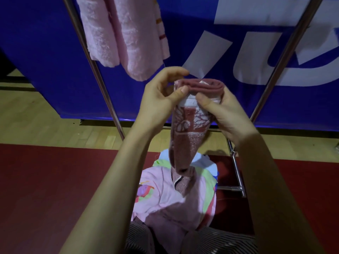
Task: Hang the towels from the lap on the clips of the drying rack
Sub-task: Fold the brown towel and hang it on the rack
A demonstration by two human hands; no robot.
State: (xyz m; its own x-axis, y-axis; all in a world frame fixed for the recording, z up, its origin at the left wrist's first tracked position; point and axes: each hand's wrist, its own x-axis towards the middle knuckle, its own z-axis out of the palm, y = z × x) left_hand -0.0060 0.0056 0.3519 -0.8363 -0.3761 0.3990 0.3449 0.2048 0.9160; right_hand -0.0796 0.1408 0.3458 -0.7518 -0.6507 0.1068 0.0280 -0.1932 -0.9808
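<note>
A: Nearest the camera?
B: Striped trousers at the bottom edge, knees apart. On the lap, a heap of towels: pale pink, with green, blue and purple patches showing.

A: And the hands?
B: Two bare forearms reaching up from the lower corners. Left hand and right hand raised together at centre frame, both closed on a dark red towel with a white tree pattern.

A: Fingers?
B: Left thumb pressed against the folded top edge, fingers curled over behind it. Right thumb pinching the same fold from the other side, fingers wrapped around the back. Clamped on the cloth, not spread.

A: Where exactly is that towel?
B: Bunched at the top between the hands, hanging down in a narrowing tail, tip touching the heap on the lap.

A: Anything hung?
B: A pink towel hanging top left, its upper end out of frame. Drying rack as slanted metal poles left and right. Behind, a blue banner with white shapes. Below, a wooden floor strip and red mat.
</note>
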